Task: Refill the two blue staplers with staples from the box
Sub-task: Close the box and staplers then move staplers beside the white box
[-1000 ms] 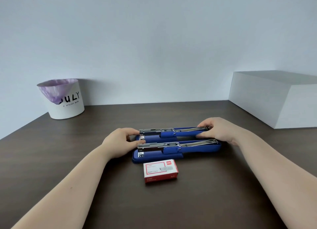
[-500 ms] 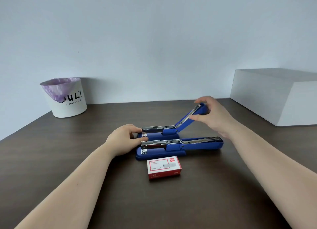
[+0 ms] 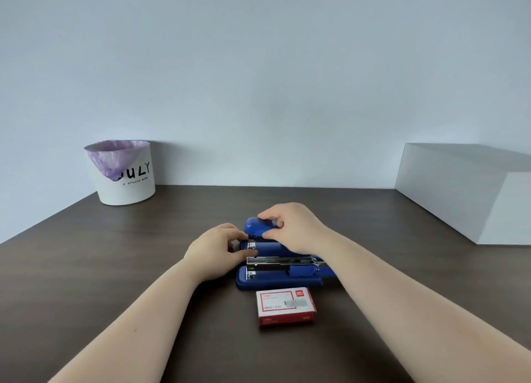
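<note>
Right now both hands work at the farther of two blue staplers near the middle of the frame, on a dark wooden table [image 3: 115, 267]. The right hand [image 3: 293, 229] comes in from the lower right and curls over the blue top cover of the far stapler [image 3: 255, 224], thumb below and fingers above, pinching the cover's rounded end, which stands a little above the stapler's base. The left hand [image 3: 214, 249] reaches in from the lower left, its fingers bent and closed around the left front end of that same stapler's base, thumb touching the metal tip there.

Just below it in the frame, nearer the camera, lies the near stapler [image 3: 278, 275], parallel to the first and close beside it. Its silver metal staple channel is exposed along the top, and its right end is hidden under the right forearm.

Directly below that stapler, close to it but apart, a red and white staple box [image 3: 286, 306] lies flat on the table, closed as far as can be seen.

At the upper left of the table a white bin [image 3: 126, 176] with a purple liner and black lettering stands against the pale wall. At the right edge of the frame a large white box [image 3: 465, 190] sits on the table.
</note>
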